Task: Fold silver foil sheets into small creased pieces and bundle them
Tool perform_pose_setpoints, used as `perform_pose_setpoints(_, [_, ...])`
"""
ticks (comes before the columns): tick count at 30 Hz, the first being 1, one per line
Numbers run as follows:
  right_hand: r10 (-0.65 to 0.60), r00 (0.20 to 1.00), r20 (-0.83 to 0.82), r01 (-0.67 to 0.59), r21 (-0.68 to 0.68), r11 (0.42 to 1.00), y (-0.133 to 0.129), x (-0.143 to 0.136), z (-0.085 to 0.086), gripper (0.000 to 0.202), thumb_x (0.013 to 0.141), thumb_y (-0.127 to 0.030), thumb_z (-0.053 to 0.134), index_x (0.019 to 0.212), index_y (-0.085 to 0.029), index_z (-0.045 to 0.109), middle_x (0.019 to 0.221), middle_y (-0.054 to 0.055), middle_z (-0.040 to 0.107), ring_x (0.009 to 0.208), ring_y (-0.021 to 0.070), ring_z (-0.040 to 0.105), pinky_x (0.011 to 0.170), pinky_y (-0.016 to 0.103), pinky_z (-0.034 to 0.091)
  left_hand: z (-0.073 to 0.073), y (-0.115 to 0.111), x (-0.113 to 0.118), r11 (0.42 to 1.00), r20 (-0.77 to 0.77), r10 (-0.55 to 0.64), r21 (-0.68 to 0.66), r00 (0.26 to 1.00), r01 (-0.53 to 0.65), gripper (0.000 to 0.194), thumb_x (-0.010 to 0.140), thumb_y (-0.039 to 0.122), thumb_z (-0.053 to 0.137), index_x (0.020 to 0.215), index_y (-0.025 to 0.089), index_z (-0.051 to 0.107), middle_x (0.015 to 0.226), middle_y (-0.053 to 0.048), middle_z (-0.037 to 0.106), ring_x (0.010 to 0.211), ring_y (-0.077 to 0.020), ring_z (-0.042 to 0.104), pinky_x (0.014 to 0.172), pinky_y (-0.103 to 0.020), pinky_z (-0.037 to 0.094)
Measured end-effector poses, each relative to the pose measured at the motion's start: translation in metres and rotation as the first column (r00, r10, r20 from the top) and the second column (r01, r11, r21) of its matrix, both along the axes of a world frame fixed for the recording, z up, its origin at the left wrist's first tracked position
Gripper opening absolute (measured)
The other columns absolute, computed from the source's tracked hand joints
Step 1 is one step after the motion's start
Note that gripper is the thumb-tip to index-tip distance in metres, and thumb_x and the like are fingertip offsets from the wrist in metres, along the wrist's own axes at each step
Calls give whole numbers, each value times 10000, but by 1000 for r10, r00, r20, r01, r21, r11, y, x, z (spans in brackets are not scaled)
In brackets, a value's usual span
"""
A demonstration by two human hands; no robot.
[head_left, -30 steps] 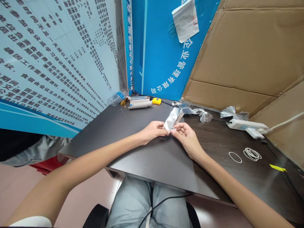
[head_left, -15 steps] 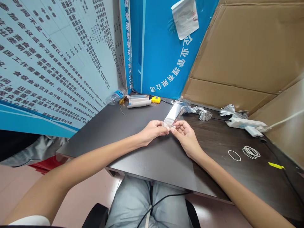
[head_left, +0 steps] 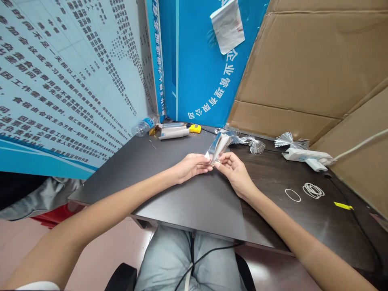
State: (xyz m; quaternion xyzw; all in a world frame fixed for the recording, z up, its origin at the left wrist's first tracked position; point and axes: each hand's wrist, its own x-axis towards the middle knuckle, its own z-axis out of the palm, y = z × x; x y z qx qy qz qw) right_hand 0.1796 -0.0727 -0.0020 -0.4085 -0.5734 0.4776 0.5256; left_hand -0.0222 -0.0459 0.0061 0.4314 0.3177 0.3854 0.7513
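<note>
Between my hands is a strip of shiny silver foil (head_left: 220,146), pinched at its near end and pointing away from me. My left hand (head_left: 194,166) grips the foil's near left edge between thumb and fingers. On the other side my right hand (head_left: 233,169) pinches the near right edge, its fingers curled. The foil looks bent lengthwise, with a pale face and a mirror-like face both showing. Both hands are just above the desk (head_left: 182,202). Fringed silver foil bows (head_left: 257,145) lie beyond my right hand.
At the back are a plastic bottle (head_left: 144,127), stacked foil sheets (head_left: 173,131) and a yellow tape measure (head_left: 195,128). To the right lie a white power strip (head_left: 307,154), white rubber bands (head_left: 313,190) and a yellow strip (head_left: 343,205). Cardboard (head_left: 303,60) and a blue panel (head_left: 197,60) stand behind.
The foil strip has gone from lying flat and smooth to bent lengthwise between my fingers. My left fingers have shifted slightly, and the whole view has moved a little.
</note>
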Motion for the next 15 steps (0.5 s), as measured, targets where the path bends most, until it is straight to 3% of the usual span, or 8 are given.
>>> perform_pose_setpoints(8, [30,999,-12,-31,-65,997,-1,1,2,472,711,-529,928,914,-247,608,859,-2,670,824,184,653,841,338,549,5,-11,3,993,-80,-2,117,997,11,430,717,361,966,1019,140,753,1021,-64,728,931,-134,666,874,-257,481])
perform_pose_setpoints(15, [20,1000,7,-21,19,1000,1,4,1,473,736,-551,901,891,-251,570,862,-7,633,815,179,640,801,331,550,12,-16,2,993,-106,-49,97,993,60,480,765,500,915,1064,186,712,1030,-57,724,940,-150,678,861,-268,489])
